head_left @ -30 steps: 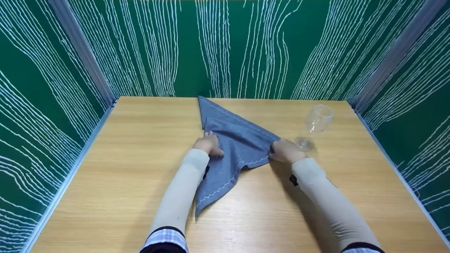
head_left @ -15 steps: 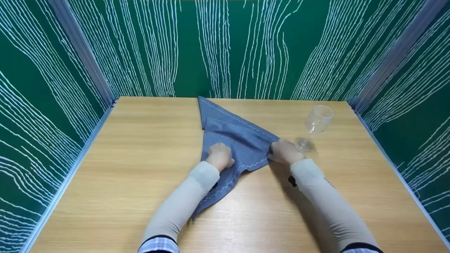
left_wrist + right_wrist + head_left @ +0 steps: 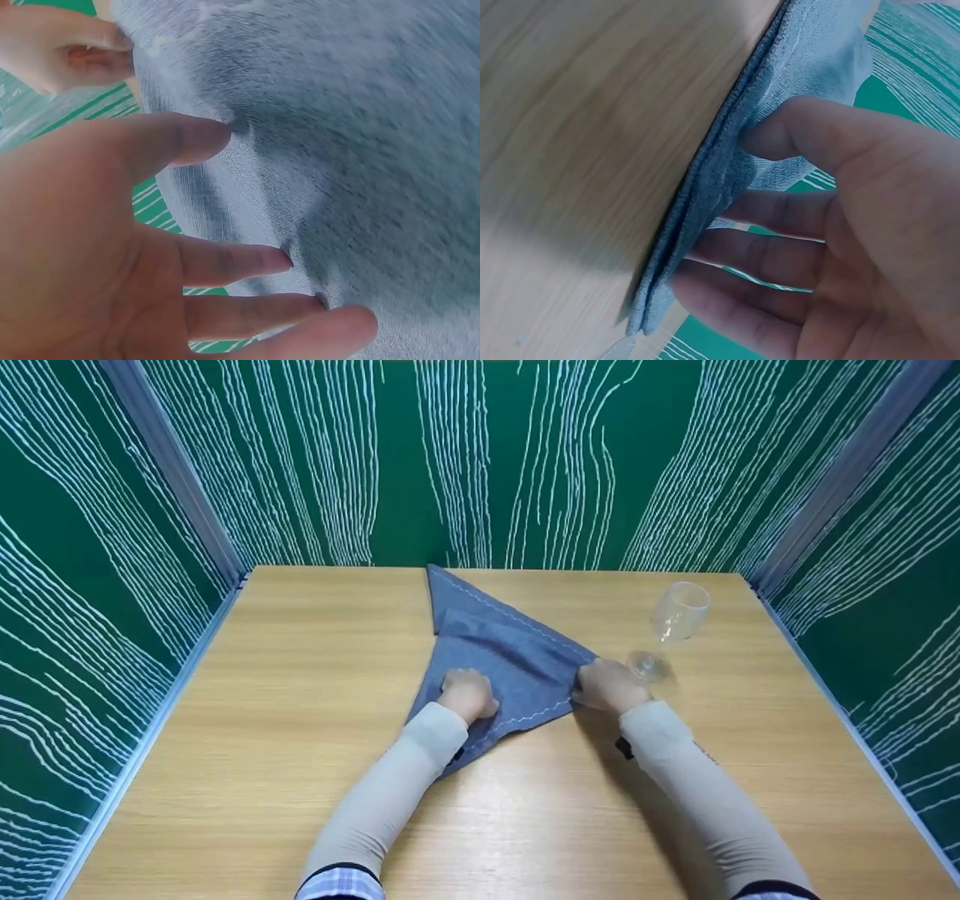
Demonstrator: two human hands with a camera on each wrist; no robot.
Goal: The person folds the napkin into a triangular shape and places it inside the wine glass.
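A folded blue-grey cloth (image 3: 499,641) with wavy white stitching along its edges lies on the wooden table. Near its lower left part my left hand (image 3: 469,694) grips it. In the left wrist view, the thumb and fingertips of the left hand (image 3: 97,217) press into the fabric, which bulges around them. At the right corner, my right hand (image 3: 611,684) pinches the cloth. Seen from the right wrist, the thumb of the right hand (image 3: 870,217) lies on one side of the layered edge (image 3: 705,172), the other fingers against it lower down.
A clear stemmed glass (image 3: 681,615) stands on the table (image 3: 300,660) just beyond the right hand. Green walls (image 3: 405,465) with white wavy lines enclose the back and sides.
My left hand moved down and rightward from the cloth's left edge and closed on it. Since then, the cloth's lower tip has drawn up toward that hand. The right hand stays at the corner.
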